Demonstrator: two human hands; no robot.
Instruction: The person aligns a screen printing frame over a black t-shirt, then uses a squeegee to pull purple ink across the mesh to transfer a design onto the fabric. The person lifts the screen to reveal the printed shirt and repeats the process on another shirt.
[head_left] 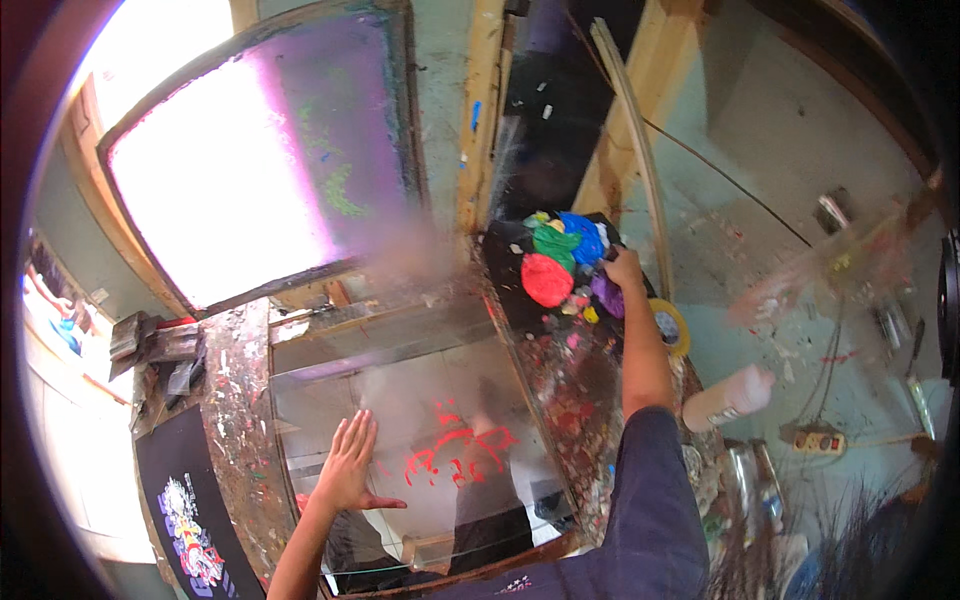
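My left hand (348, 462) is spread flat, fingers apart, on or just over a glossy panel (320, 400) that carries red painted marks (465, 440) to the hand's right. My right hand (620, 268) reaches to a cluster of coloured plastic bundles on a dark, paint-stained ledge (560, 400): a red one (546, 280), a green one (557, 243), a blue one (584, 232) and a purple one (607, 298). Its fingers are bent at the purple and blue bundles, and what they hold is hidden.
A large framed screen (360, 150) stands tilted at the back left. A black printed sheet (160, 470) lies at lower left. At right are a yellow tape roll (676, 338), a pale bottle (725, 400), a power strip (817, 440) and a long wooden strip (630, 110).
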